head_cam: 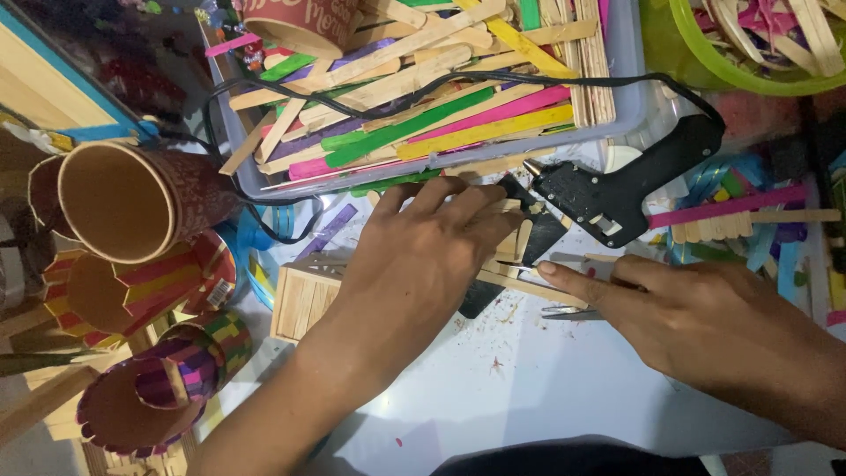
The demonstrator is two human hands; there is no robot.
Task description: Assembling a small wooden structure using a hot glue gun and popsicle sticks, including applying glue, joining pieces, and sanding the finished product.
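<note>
My left hand [419,256] lies flat, fingers spread, pressing down on plain wooden craft sticks [520,238] on a white table. A small box of plain wooden sticks [300,301] sits just left of that hand. My right hand [696,322] rests on the table to the right, its forefinger stretched along a thin stick [529,286] beside a pair of scissors [564,310], which is partly hidden. A black glue gun [617,189] lies just beyond both hands, nozzle pointing left.
A clear tray [630,97] of coloured and plain sticks stands at the back, a green bowl [731,70] of sticks at back right. Paper cups [132,203] and stick-covered cups [167,379] crowd the left. Loose coloured sticks [740,211] lie at right. The gun's black cord [256,207] loops left.
</note>
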